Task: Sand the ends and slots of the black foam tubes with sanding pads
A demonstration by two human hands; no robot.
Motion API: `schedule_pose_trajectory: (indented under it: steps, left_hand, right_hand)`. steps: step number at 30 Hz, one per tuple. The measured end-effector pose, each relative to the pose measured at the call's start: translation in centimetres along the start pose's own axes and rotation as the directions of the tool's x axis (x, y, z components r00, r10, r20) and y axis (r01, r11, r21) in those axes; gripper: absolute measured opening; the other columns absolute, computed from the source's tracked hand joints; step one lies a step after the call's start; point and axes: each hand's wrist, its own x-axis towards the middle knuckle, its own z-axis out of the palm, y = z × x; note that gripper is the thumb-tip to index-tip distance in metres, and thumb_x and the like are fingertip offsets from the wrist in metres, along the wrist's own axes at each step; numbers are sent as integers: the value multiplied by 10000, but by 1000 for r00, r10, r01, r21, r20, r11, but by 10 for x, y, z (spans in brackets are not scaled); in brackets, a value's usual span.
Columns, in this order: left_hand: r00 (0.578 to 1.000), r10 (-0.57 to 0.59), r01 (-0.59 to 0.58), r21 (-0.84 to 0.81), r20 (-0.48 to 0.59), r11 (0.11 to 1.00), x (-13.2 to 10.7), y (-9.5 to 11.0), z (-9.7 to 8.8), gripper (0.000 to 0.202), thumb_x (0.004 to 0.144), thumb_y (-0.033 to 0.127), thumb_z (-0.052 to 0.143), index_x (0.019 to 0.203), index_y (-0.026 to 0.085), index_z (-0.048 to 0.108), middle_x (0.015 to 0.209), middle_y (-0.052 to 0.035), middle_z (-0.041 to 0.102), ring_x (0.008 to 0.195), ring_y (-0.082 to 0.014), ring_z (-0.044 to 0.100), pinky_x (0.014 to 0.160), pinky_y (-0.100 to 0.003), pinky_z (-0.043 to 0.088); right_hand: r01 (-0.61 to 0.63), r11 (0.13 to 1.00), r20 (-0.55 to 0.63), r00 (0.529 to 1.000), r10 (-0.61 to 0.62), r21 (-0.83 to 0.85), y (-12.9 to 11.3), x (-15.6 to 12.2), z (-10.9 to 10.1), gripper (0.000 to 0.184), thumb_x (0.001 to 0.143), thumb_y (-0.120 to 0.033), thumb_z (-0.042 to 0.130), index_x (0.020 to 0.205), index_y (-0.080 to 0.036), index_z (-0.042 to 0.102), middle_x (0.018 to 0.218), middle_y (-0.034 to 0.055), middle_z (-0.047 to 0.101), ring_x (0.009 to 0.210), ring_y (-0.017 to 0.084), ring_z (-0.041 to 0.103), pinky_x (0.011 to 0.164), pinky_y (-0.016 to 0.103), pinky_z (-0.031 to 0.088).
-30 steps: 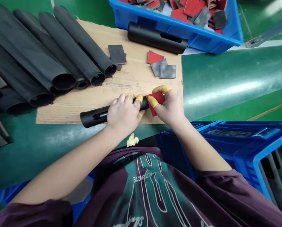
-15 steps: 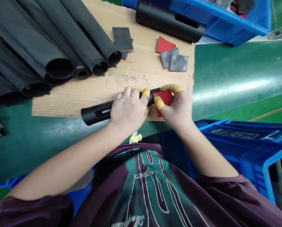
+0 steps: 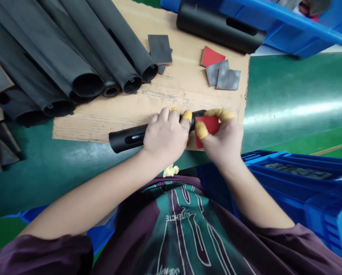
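Across the green-topped bench (image 3: 297, 88), a flat brown cardboard sheet (image 3: 194, 86) carries a black slotted tube (image 3: 131, 140), lying along the sheet's near edge. The left hand (image 3: 166, 135) wraps closed around that tube, while the right hand (image 3: 224, 141) has its yellow-capped fingers (image 3: 202, 130) pinched firmly on a small red square pad (image 3: 211, 126), held at the tube's far end.

Long black tubes (image 3: 110, 49) lie side by side on a cardboard sheet (image 3: 188, 86) — near them sit grey square pads (image 3: 228, 79) and a red square pad (image 3: 212, 56) — while a slotted black tube (image 3: 216, 32) rests just beside a blue plastic crate (image 3: 288, 23), above the green desk (image 3: 297, 84).
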Motion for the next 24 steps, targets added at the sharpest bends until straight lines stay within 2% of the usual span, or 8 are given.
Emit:
schedule_pose_trajectory:
  steps: [5,8,14,17,21,24]
  left_hand:
    - [1000,7,-8,-32,-22,999,0,-1,0,216,892,239,622,1092,217,702,1062,-133,655,1114,-322,567,874,-438,482]
    - [1000,0,-1,-54,-24,999,1,-2,1,192,893,246,628,1066,218,706,1055,-129,654,1108,-318,569,869,-435,481]
    - [998,13,-13,-4,-56,1000,0,-1,4,192,894,241,618,1064,217,704,1034,-123,657,1088,-310,576,856,-429,487]
    - [998,14,-13,9,-67,1000,0,-2,5,173,899,251,607,1036,224,708,1011,-120,659,1064,-307,579,831,-427,492]
    - [998,9,-8,12,-66,1000,1,-3,5,215,907,264,593,1086,230,707,1003,-123,663,1043,-309,581,808,-429,492]
    - [996,1,0,13,-91,1000,0,-3,7,267,900,263,607,1151,238,694,1017,-121,668,1045,-311,581,813,-432,485]
  right_hand:
    - [57,998,-59,997,-57,4,4,-7,2,241,790,-390,699,946,-224,620,851,44,670,756,204,637,752,402,584]
    - [46,999,-104,994,-45,4,7,-8,3,230,791,-388,698,937,-224,627,843,42,677,731,192,628,724,381,585]
    - [10,999,-9,1000,-10,43,3,0,4,274,805,-420,707,978,-226,621,928,62,679,816,218,653,803,425,594]
    - [-26,999,-36,999,27,31,5,-5,2,278,793,-405,722,985,-226,630,914,62,680,794,215,649,770,417,598]
    - [-152,983,-52,986,158,100,29,-24,-13,349,759,-471,766,977,-231,637,790,43,662,649,206,622,668,423,592]
    - [-173,945,-79,976,202,276,51,-27,-26,476,791,-544,751,1148,-258,620,855,55,692,727,238,676,719,455,598]
